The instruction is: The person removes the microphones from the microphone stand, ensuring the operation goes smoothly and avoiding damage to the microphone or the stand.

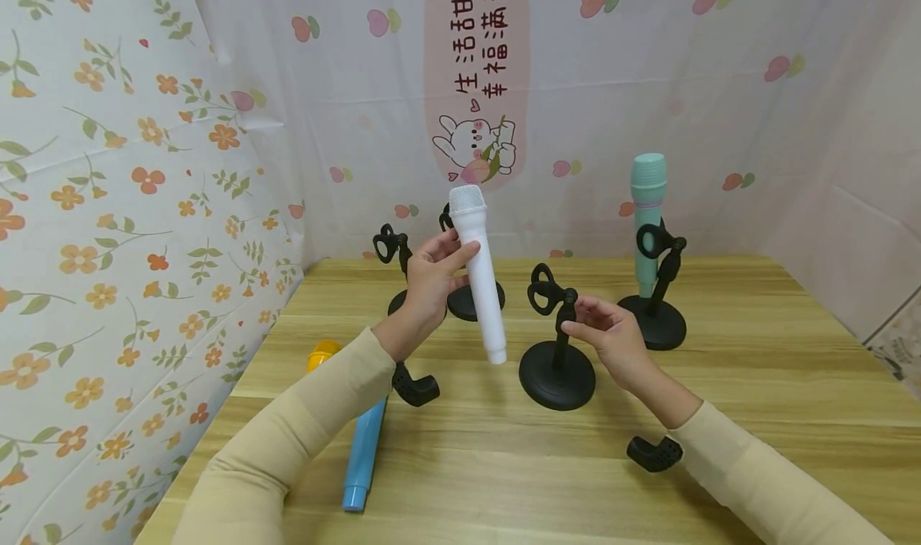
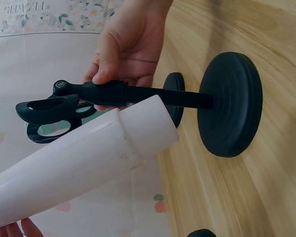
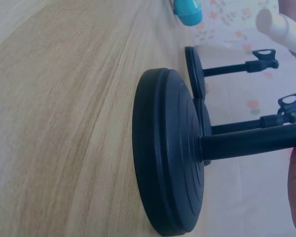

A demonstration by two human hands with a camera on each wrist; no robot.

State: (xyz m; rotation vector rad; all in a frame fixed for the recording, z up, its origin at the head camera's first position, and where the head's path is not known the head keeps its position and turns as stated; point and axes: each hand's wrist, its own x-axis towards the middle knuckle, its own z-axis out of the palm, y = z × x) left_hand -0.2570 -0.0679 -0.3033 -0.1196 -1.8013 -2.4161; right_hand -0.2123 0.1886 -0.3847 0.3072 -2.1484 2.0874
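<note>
My left hand (image 1: pixel 429 283) pinches a white microphone (image 1: pixel 484 281) around its upper handle, holding it above the table with its mesh head up. The bottom end of that microphone looms large in the left wrist view. With thumb and fingers, my right hand (image 1: pixel 613 339) grips the post of a black desktop microphone stand (image 1: pixel 557 377). This stand is upright, its round base on the table and its ring-shaped clip (image 1: pixel 548 291) holding nothing. The white microphone is to the left of the clip, apart from it in the head view.
A teal microphone (image 1: pixel 648 185) sits in another stand (image 1: pixel 658 325) at right. Two more black stands rise behind my left hand. A blue microphone handle (image 1: pixel 365 453) and an orange microphone head (image 1: pixel 324 353) lie at left. Black bent pieces (image 1: pixel 417 389) rest on the wooden table (image 1: pixel 460 481).
</note>
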